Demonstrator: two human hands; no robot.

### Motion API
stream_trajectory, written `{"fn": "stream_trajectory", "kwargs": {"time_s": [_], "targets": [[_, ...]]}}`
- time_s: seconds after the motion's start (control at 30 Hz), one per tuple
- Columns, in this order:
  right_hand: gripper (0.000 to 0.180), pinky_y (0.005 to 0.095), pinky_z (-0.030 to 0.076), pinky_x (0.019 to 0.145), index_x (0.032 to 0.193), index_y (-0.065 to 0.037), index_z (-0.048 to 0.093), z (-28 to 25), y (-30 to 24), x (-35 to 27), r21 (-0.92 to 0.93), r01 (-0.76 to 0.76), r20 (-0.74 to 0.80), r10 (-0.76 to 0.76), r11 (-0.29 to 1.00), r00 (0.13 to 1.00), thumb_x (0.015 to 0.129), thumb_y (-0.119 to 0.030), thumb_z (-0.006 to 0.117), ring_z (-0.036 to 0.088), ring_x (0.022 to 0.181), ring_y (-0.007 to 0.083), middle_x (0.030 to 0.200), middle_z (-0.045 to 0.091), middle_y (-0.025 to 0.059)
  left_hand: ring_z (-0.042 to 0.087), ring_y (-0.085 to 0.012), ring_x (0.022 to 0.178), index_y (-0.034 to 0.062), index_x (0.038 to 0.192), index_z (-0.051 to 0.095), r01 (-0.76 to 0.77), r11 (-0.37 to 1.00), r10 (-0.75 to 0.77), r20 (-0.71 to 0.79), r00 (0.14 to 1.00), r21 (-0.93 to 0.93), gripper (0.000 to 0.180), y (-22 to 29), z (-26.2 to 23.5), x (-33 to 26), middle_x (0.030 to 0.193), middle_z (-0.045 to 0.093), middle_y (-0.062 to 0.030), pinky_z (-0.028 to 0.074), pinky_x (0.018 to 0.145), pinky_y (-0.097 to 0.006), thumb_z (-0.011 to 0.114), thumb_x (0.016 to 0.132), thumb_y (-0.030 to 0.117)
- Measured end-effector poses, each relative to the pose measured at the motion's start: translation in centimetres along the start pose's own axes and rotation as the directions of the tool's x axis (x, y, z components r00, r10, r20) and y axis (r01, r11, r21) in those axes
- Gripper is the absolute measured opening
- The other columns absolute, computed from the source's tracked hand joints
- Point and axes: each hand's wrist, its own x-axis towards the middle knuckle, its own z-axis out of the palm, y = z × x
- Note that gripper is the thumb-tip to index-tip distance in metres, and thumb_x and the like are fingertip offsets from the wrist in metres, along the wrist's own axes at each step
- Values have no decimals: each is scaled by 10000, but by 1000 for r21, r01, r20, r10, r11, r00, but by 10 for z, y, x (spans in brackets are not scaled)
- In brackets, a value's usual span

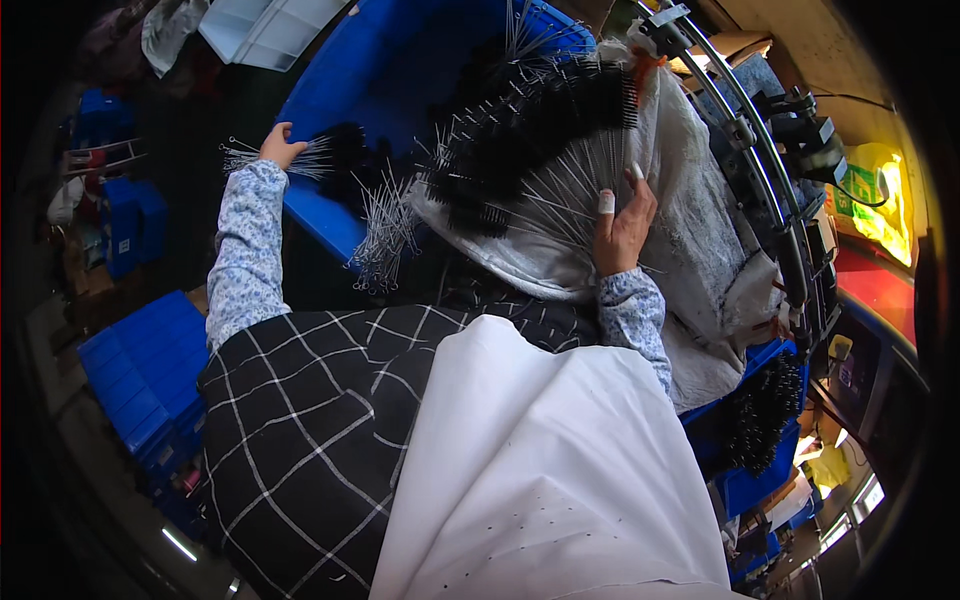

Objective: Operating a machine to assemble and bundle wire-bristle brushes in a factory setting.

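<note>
My left hand [283, 148] is closed around a bundle of black bottle brushes [318, 155] with looped wire handles, over the rim of a blue bin [325, 222]. The wire ends stick out to its left and the dark bristles point right, into the bin. My right hand [628, 228] lies with fingers apart at the wire stems of a fanned-out row of brushes [540, 135]. White wrapping covers two of its fingertips. Those brushes rest on a whitish sack [690, 215]. Another cluster of wire handles [383, 235] hangs over the bin's near edge.
A curved metal rail with black clamps [740, 130] arches along the right. Further brushes [765, 410] fill a blue container at the lower right. Blue crates [145, 370] stand at the left, and a pale grey tub [270, 30] is at the top. White cloth [550, 460] covers my lap.
</note>
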Motion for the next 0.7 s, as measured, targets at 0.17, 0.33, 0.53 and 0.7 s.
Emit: {"fn": "stream_trajectory", "kwargs": {"time_s": [0.17,0.33,0.53,0.7], "targets": [[498,385,259,899,1181,20,290,-2,4,-39,-93,-40,24,42,995,999,819,-288,437,344,1040,324,1118,351,207,338,-261,1137,56,1229,273,1,724,-123,127,984,690,756,-11,24,10,1227,342,-137,265,956,-366,695,622,211],[483,372,262,907,1185,26,284,1,15,-46,40,-197,-47,199,980,979,818,-251,431,355,1044,311,1123,358,196,304,-235,1159,67,1248,229,-129,509,-221,275,936,851,842,-42,38,43,1247,320,-117,236,960,-394,712,570,193],[477,383,280,893,1141,0,354,-3,10,-43,53,-273,-60,276,960,959,736,-175,536,376,1007,348,1084,398,209,441,-256,1036,26,1108,422,-213,346,-96,261,961,914,551,30,25,30,1074,494,-130,301,901,-364,638,629,191],[483,400,286,896,1146,-9,341,3,10,-49,101,-288,-105,298,952,949,768,-254,516,385,1012,344,1071,412,200,442,-252,1029,20,1116,415,-108,542,373,-124,920,833,538,109,35,56,1079,487,-137,307,895,-356,624,649,188]]}}
